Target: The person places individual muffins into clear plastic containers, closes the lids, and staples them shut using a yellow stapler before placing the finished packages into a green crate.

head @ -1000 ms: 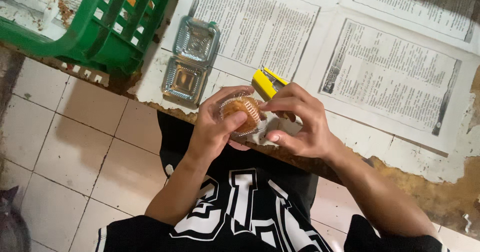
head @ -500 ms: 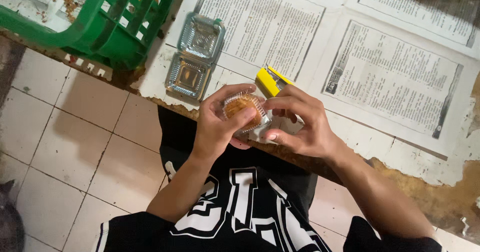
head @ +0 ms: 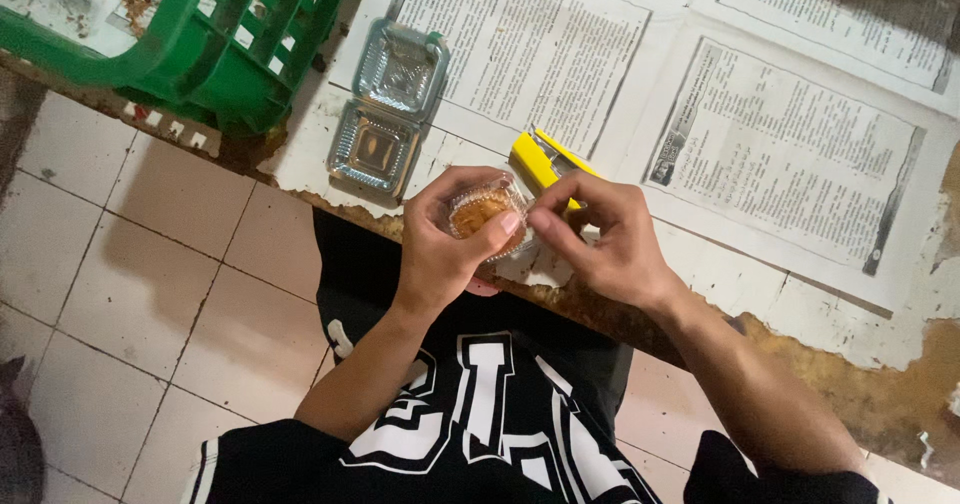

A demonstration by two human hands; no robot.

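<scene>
Over the table's near edge (head: 330,204), the left hand (head: 445,254) grasps a clear container (head: 487,214) with a brown pastry (roundish, no clear long axis), its lid facing up. The right hand (head: 600,239) pinches its rim beside a yellow stapler (head: 540,159).

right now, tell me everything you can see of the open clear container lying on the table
The open container is a clear plastic clamshell, hinged and spread flat, both square halves facing up. Their walls are ribbed and shiny. The near half holds something small and brownish at its centre; the far half looks empty. It lies on newspaper at the table's edge, beside the green crate. Neither hand touches it.
</scene>
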